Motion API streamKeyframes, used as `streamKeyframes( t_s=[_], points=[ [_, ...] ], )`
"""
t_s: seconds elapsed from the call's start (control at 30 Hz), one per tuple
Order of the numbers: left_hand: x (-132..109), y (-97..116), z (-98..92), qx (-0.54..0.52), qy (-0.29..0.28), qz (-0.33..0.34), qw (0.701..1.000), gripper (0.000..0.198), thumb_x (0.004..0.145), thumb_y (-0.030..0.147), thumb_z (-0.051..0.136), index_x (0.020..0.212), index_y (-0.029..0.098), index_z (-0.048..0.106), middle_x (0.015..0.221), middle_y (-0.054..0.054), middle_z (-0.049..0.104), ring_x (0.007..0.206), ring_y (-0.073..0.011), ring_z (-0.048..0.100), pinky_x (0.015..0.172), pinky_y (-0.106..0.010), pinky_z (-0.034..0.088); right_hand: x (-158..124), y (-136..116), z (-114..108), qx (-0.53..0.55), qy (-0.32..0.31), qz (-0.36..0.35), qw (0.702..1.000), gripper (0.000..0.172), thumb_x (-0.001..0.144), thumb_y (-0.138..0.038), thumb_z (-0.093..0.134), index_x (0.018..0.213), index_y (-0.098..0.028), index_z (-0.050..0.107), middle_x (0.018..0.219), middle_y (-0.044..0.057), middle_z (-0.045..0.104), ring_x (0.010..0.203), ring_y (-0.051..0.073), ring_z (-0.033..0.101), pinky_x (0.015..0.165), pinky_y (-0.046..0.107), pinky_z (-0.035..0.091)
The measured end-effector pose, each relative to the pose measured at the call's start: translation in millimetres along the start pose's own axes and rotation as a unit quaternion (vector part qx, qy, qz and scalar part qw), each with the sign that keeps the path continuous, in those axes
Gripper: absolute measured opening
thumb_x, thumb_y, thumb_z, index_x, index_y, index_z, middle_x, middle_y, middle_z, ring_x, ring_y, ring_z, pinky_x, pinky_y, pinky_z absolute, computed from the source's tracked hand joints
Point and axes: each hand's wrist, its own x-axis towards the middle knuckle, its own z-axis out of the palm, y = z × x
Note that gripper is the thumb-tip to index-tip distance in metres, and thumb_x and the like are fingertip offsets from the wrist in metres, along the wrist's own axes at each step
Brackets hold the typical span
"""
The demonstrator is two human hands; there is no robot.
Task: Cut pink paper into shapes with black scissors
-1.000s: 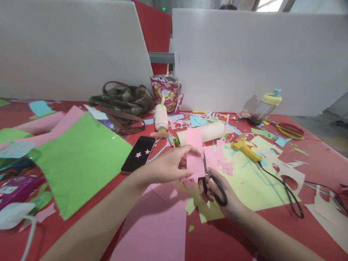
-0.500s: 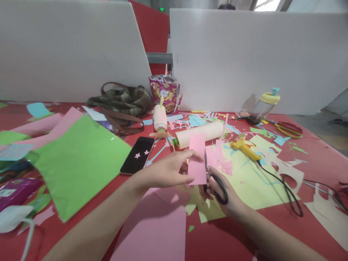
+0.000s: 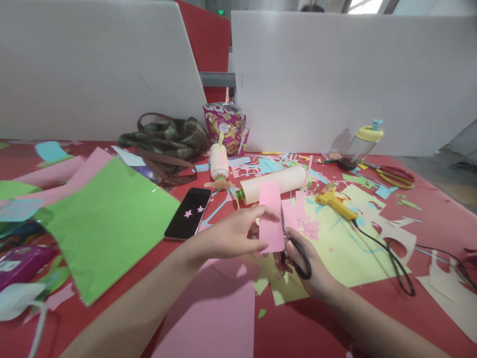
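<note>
A narrow pink paper piece (image 3: 271, 223) stands upright in the middle of the view. My left hand (image 3: 238, 231) is closed on its left side, thumb low and index finger across its face. In my right hand (image 3: 303, 261) are black-handled scissors (image 3: 306, 263), their blades pointing up along the paper's right edge. Under my hands lies a larger pink sheet (image 3: 216, 313). A cream paper roll (image 3: 274, 184) with a green end lies just behind the held piece. Two pink stars (image 3: 188, 214) rest on a black phone (image 3: 182, 223) left of my left hand.
Green sheets (image 3: 108, 228) cover the left side. A yellow glue gun (image 3: 337, 205) with a black cord lies on pale yellow paper (image 3: 346, 263) at right. Farther back are a plaid bag (image 3: 175, 136), a snack bag (image 3: 225, 124), a jar (image 3: 361, 146) and red-handled scissors (image 3: 397, 175).
The held pink piece has shifted and turned very slightly against the scissors. Both hands keep nearly the same place and hold.
</note>
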Motion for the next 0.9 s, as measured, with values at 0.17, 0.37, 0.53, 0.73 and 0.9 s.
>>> streamKeyframes(
  t_s=[0.17,0.37,0.53,0.73,0.9],
  points=[
    [0.1,-2.2,1.4,0.011,0.001,-0.019,1.0,0.043,0.068,0.018,0.049,0.109,0.023,0.042,0.085,0.0,0.054,0.058,-0.0101,0.047,0.051,-0.022,0.037,0.7,0.8,-0.4,-0.004,0.002,0.006,1.0,0.019,0.081,-0.038,0.044,0.083,-0.019,0.044,0.052,-0.005,0.045,0.041,0.006,0.041,0.04,0.019,0.024],
    [0.8,-2.3,2.9,-0.001,0.001,-0.029,1.0,0.042,0.068,0.018,0.048,0.109,0.024,0.042,0.078,0.001,0.053,0.058,-0.0107,0.047,0.05,-0.022,0.037,0.3,-2.3,0.8,0.003,0.002,0.012,1.0,0.021,0.08,-0.039,0.045,0.084,-0.018,0.044,0.05,-0.006,0.045,0.039,0.005,0.043,0.039,0.018,0.026],
    [1.3,-3.2,3.5,-0.018,0.0,-0.03,0.999,0.043,0.068,0.017,0.048,0.109,0.024,0.042,0.08,0.0,0.053,0.057,-0.0106,0.047,0.049,-0.022,0.036,0.2,-3.8,1.4,0.015,0.007,0.034,0.999,0.024,0.078,-0.041,0.047,0.085,-0.018,0.043,0.049,-0.006,0.046,0.038,0.006,0.043,0.039,0.018,0.027],
    [0.9,-3.9,3.6,-0.022,0.009,-0.022,0.999,0.043,0.067,0.017,0.049,0.109,0.023,0.043,0.078,0.0,0.052,0.058,-0.0105,0.046,0.049,-0.021,0.036,1.2,-3.6,1.7,0.003,0.021,0.035,0.999,0.026,0.076,-0.041,0.05,0.083,-0.018,0.042,0.046,-0.008,0.045,0.036,0.005,0.043,0.038,0.017,0.026],
    [1.1,-6.2,4.7,-0.023,0.012,-0.018,1.0,0.042,0.066,0.018,0.05,0.107,0.023,0.044,0.084,-0.002,0.052,0.058,-0.0105,0.047,0.049,-0.022,0.037,1.1,-3.8,2.1,-0.004,0.022,0.033,0.999,0.027,0.075,-0.042,0.05,0.082,-0.018,0.041,0.043,-0.008,0.046,0.034,0.005,0.042,0.038,0.017,0.026]
  ],
)
